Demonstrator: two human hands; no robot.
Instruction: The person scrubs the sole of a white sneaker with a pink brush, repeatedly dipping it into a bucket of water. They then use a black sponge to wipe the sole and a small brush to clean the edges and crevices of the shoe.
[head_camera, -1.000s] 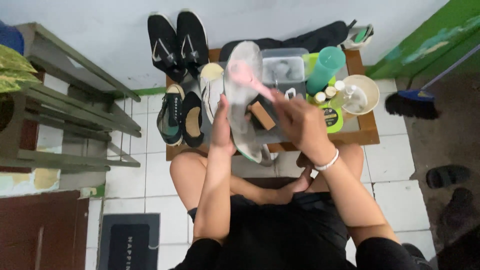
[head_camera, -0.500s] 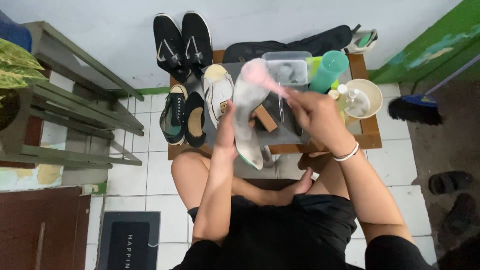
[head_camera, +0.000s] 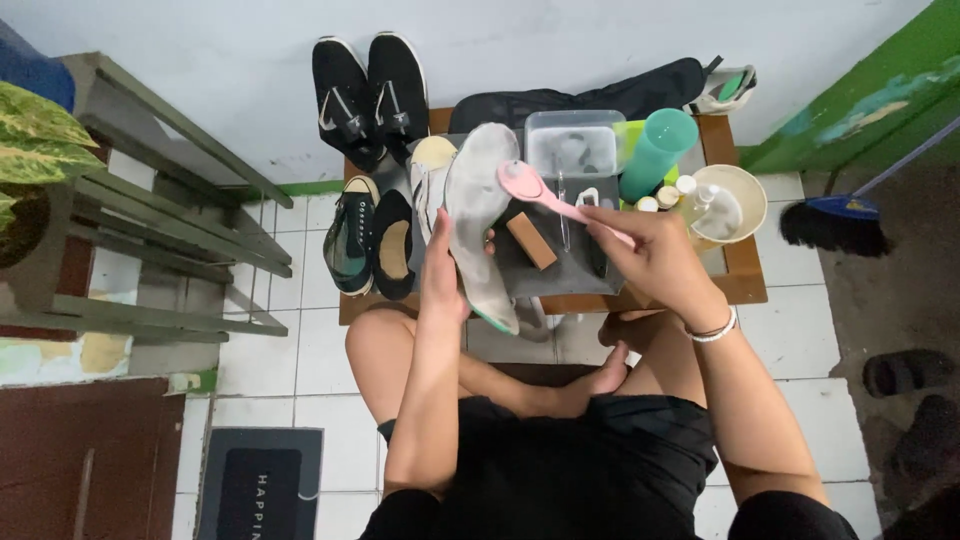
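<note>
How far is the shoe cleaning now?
Done: cannot tell; no shoe looks clearly finished. In hand: the left hand holds a grey shoe sole up, and the right hand puts a pink brush to it. Left: the black shoes stand untouched.

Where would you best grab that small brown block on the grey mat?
Grip the brown block across its two long sides, coming from above. It lies flat and slanted on the grey mat, with free space either side, between the held shoe and the right hand.
</note>
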